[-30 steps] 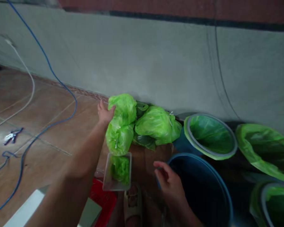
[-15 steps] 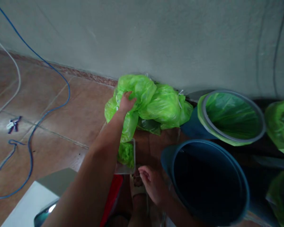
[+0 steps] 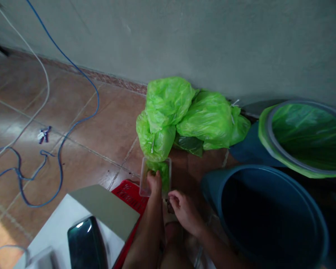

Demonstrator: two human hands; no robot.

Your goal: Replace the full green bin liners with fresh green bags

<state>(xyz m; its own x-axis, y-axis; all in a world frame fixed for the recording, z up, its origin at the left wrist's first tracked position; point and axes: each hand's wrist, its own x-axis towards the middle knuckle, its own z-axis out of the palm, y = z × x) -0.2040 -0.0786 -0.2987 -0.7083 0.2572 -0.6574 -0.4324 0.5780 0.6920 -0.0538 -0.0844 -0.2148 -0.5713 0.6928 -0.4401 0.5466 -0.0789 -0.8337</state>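
My left hand (image 3: pixel 154 182) reaches into a small clear plastic box (image 3: pixel 144 180) on the floor. Its fingers curl round the folded green bags (image 3: pixel 164 172) inside the box. My right hand (image 3: pixel 183 209) hovers just right of the box with its fingers curled; whether it holds anything is hidden. Behind the box a heap of tied green plastic bags (image 3: pixel 184 116) lies against the wall. An unlined blue bucket (image 3: pixel 266 213) stands to the right of my hands.
A second bucket (image 3: pixel 305 138) lined with a green bag stands at the right by the wall. A red crate (image 3: pixel 128 192), a white surface (image 3: pixel 56 235) and a dark glossy object (image 3: pixel 85 243) sit at lower left. Blue and white cables (image 3: pixel 58 123) trail across the tiled floor.
My left hand has left the tied green bags by the wall and come back down into the clear box. The camera has tilted down and left.
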